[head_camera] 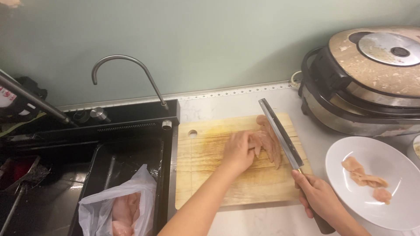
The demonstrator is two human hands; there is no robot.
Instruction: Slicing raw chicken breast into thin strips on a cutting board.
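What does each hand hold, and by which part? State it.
Right hand grips the cleaver by its handle; left hand presses the raw chicken.

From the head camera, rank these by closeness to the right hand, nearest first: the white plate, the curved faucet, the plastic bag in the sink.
From the right hand:
1. White plate, just to its right.
2. Plastic bag, far left in the sink.
3. Curved faucet, upper left by the wall.

Pale wooden cutting board (pixel 236 175) — matt, its grain streaked and damp-looking under the raw meat (pixel 269 140), which is pink and slick. The cleaver (pixel 280 133) shows brushed steel with a dull sheen. The plate (pixel 393 183) is glossy white ceramic. In the matt black sink (pixel 105 157) sits a thin, crinkled plastic bag (pixel 120 205) — above it a curved faucet (pixel 127 74) of satin metal.
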